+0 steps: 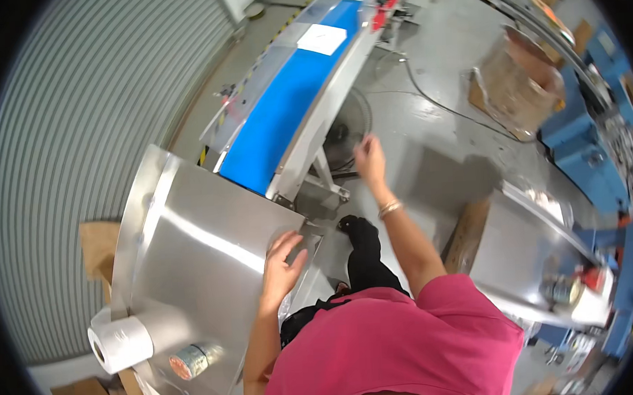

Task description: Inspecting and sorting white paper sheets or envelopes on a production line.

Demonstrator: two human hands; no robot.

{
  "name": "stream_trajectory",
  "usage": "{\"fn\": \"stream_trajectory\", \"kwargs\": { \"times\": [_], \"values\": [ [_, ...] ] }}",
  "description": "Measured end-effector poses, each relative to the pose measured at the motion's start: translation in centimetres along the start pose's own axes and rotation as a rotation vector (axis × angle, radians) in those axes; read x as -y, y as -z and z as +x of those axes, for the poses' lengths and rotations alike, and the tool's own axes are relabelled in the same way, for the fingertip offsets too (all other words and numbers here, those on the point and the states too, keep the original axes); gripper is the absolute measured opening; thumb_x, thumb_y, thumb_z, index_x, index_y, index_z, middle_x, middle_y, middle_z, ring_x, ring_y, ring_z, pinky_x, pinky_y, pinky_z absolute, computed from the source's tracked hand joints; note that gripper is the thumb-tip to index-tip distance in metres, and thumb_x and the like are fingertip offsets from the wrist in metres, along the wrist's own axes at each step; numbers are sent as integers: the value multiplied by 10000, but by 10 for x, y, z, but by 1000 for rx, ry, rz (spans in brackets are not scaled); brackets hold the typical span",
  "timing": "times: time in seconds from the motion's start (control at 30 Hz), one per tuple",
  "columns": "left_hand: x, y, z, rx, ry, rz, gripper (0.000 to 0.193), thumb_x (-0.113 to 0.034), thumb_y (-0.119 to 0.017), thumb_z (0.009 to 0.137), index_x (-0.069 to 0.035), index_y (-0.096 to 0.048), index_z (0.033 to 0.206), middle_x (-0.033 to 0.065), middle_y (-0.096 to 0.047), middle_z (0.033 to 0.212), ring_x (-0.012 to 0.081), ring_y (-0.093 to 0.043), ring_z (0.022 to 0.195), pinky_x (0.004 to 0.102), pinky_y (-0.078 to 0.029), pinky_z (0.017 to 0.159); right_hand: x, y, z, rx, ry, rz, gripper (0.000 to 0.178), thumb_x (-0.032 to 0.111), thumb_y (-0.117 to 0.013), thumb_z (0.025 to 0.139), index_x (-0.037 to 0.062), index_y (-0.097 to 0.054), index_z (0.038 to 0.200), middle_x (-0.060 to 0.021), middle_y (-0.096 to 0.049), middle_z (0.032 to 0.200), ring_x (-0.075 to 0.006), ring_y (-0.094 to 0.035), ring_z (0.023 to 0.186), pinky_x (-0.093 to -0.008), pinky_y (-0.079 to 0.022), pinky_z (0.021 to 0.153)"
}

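My left hand (284,266) is at the right edge of a stainless steel table (212,253), with its fingers spread and nothing in them. I cannot tell whether the fingertips touch the metal. My right hand (370,159) is raised over the floor, right of a conveyor with a blue belt (283,113). Its fingers are curled in, slightly blurred, and nothing shows in them. A white box-like flat piece (322,39) lies farther up the belt. On the steel table, near its lower left, are a white paper roll (127,343) and a roll of tape (189,361).
A floor fan (345,128) stands beside the conveyor legs. Cables (433,98) run across the grey floor. To the right are a second steel table (519,244), a large cardboard box (518,80) and blue machines (578,141). A ribbed shutter (90,116) closes off the left.
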State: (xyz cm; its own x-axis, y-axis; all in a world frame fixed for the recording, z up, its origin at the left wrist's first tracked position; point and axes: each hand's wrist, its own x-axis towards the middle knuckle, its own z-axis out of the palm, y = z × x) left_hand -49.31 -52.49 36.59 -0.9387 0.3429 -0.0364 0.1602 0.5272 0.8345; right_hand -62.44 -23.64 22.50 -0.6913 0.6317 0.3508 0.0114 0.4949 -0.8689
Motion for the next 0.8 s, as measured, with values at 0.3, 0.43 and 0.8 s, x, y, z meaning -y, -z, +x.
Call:
{"fn": "stream_trajectory", "kwargs": {
  "times": [0.3,0.43,0.8],
  "values": [
    [-3,-26,-46,281,-97,438,462,-278,-657,795,-18,-571,1168,209,-553,1177,366,-482,1154,451,-373,973,85,138,-208,624,-21,-41,486,240,-619,803,25,-477,1215,-208,-526,1201,-368,-520,1105,-423,-420,951],
    [-15,-84,-43,347,-366,393,433,-222,-646,809,16,-563,1162,208,-569,1150,344,-534,1089,402,-410,937,105,254,-212,340,-78,-68,313,189,-620,803,68,-582,1089,-142,-635,999,-320,-628,915,-425,-506,790],
    [-220,-289,-131,729,-566,15,257,-141,-622,843,2,-621,1055,152,-644,963,261,-631,842,341,-479,760,41,622,-224,-415,-39,-748,271,157,-664,791,57,-617,1039,-139,-594,1059,-331,-529,1025,-401,-438,861]
  ]
}}
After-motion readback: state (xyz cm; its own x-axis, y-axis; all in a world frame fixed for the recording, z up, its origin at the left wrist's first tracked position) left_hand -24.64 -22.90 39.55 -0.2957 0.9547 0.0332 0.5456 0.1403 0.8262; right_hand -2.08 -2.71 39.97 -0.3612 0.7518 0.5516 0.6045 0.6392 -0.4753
